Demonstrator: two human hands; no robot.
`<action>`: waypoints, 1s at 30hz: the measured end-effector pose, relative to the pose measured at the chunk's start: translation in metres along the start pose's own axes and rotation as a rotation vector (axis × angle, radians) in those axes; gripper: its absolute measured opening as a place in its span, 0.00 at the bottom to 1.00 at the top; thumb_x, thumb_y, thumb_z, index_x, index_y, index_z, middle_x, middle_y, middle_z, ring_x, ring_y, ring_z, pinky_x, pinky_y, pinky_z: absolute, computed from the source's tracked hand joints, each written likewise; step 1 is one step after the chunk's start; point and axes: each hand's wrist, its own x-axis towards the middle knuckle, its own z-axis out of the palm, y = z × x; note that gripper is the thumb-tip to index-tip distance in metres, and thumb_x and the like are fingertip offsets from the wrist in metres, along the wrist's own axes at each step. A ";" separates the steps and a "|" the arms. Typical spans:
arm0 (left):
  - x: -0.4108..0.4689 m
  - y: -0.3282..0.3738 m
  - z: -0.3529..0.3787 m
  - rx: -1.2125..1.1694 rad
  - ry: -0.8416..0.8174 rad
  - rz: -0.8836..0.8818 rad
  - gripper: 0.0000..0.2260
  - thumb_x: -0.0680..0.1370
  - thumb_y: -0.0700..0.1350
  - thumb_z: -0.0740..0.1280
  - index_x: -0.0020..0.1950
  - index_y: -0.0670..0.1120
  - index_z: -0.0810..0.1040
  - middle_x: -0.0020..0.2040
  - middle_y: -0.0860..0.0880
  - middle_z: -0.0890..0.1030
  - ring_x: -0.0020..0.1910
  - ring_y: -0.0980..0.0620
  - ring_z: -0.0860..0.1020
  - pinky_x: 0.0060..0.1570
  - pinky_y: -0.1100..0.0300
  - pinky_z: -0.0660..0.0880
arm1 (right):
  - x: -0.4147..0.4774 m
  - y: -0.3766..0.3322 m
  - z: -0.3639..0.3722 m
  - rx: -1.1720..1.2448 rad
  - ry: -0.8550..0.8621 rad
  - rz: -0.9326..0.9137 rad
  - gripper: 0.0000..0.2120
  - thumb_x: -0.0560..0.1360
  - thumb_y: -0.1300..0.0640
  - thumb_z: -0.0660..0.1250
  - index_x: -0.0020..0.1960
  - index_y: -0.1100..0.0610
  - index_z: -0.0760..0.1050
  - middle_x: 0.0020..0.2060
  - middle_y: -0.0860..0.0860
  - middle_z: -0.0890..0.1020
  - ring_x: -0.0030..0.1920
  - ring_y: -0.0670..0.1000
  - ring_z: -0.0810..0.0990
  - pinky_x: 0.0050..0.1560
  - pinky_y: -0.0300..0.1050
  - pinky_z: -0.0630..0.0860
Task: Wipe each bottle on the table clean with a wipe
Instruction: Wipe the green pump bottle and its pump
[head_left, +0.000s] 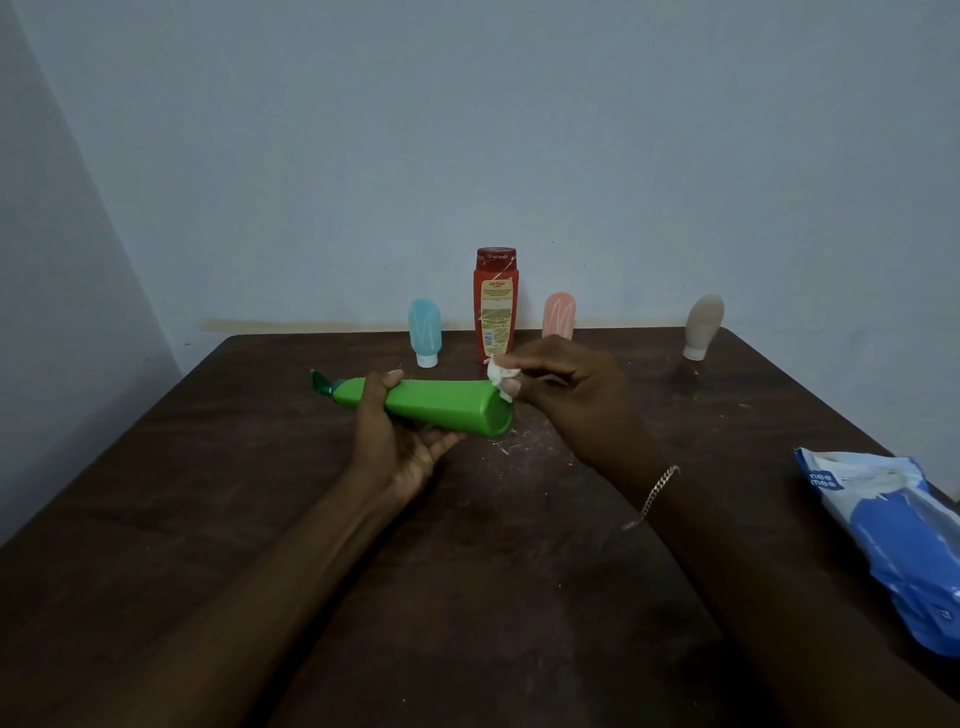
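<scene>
The left hand (395, 436) held the long green plastic bottle (441, 402) on its side, fingers curled round it, just over the dark brown wooden table (467, 571). The right hand (571, 395) pinched a small crumpled white wipe (500, 376) against the bottle's flat end. Behind stood a tall red bottle (495, 306), a small blue tube (425, 330), a small pink tube (559, 315) and a small beige tube (702, 325). A blue and white wipes pack (893, 535) lay at the right edge.

A single head-worn view is directed forward and down, from close above the dark brown wooden table (234, 457), toward the pale grey-blue wall (519, 130).
</scene>
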 end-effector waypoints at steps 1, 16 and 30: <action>0.000 0.000 0.000 -0.004 0.002 -0.003 0.16 0.78 0.52 0.66 0.60 0.43 0.74 0.55 0.40 0.81 0.55 0.40 0.82 0.41 0.47 0.82 | 0.000 0.002 0.000 -0.087 -0.013 -0.039 0.11 0.72 0.65 0.73 0.55 0.59 0.83 0.48 0.52 0.84 0.49 0.49 0.83 0.50 0.42 0.80; 0.005 0.008 -0.002 -0.050 0.004 0.124 0.11 0.78 0.50 0.65 0.56 0.44 0.74 0.45 0.43 0.81 0.45 0.46 0.84 0.43 0.47 0.82 | -0.011 -0.014 0.018 0.510 -0.298 0.789 0.05 0.75 0.69 0.65 0.47 0.68 0.80 0.36 0.59 0.83 0.32 0.48 0.80 0.32 0.37 0.80; 0.009 0.007 -0.006 -0.088 0.045 0.099 0.11 0.78 0.50 0.64 0.54 0.44 0.74 0.51 0.42 0.80 0.53 0.42 0.81 0.55 0.42 0.78 | -0.011 -0.004 0.018 0.160 -0.084 0.223 0.10 0.70 0.64 0.76 0.50 0.58 0.84 0.44 0.54 0.86 0.42 0.52 0.85 0.44 0.46 0.82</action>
